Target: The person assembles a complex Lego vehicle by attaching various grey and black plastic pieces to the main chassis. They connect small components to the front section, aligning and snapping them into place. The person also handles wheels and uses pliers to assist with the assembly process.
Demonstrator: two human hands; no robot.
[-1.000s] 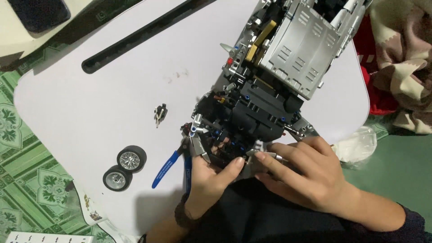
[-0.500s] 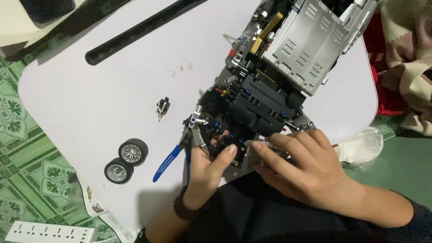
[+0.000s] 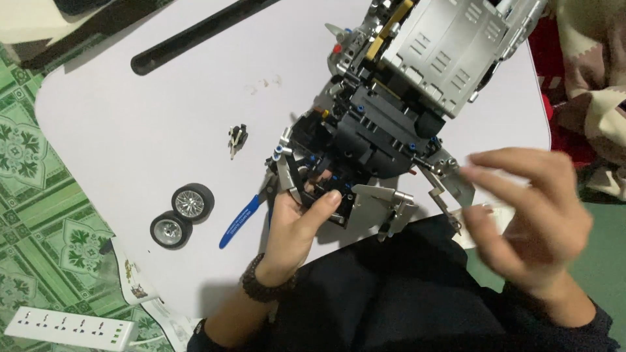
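A large building-brick model car (image 3: 391, 124), black in its framework with a ribbed silver-grey body panel toward its far end, lies across the right half of a white worktop (image 3: 150, 130), its near end overhanging the edge above the person's dark-clothed lap. The left hand (image 3: 297, 225), a beaded bracelet at its wrist, grips the model's near left corner, fingers (image 3: 326, 201) curled shut around the black framework beside a curved grey piece. The right hand (image 3: 528, 221) hovers just off the model's near right corner, blurred, its fingers spread loosely apart and holding nothing that can be made out; whether the fingertips touch the grey panel there cannot be told. Two thin grey panels jut from the model's near edge between the two hands. Just left of the gripping hand a blue-handled tool (image 3: 240, 221) lies on the worktop, partly hidden under the hand. Farther left sit two loose black tyres with silver spoked rims (image 3: 182, 213), touching each other. A small dark connector piece (image 3: 237, 138) rests alone near the worktop's middle, and a long black bar (image 3: 195, 36) lies at the far edge. Below the worktop, a white power strip (image 3: 68, 326) rests on a green patterned floor (image 3: 29, 169).
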